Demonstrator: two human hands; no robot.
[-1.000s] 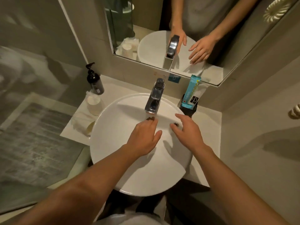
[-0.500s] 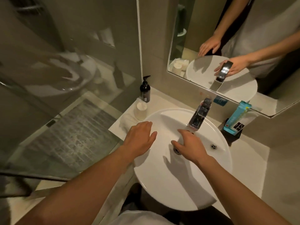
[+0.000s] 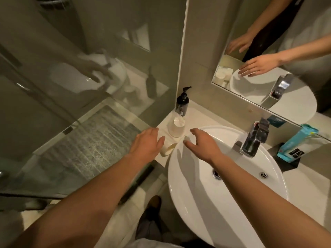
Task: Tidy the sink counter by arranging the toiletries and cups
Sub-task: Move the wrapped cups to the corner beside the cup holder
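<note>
Black pump bottle (image 3: pixel 182 103), white cup (image 3: pixel 176 127), teal packet (image 3: pixel 296 142).

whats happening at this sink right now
A person is reaching with both bare hands toward the counter corner left of the white basin. The left hand is open above a small cup lying on its side, and the right hand is open beside the upright white cup. Neither hand grips anything yet. A black pump bottle stands behind the cups, and a teal packet sits in a dark holder right of the faucet.

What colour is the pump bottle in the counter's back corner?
Black, with a black pump; the pump bottle shows in the head view.
</note>
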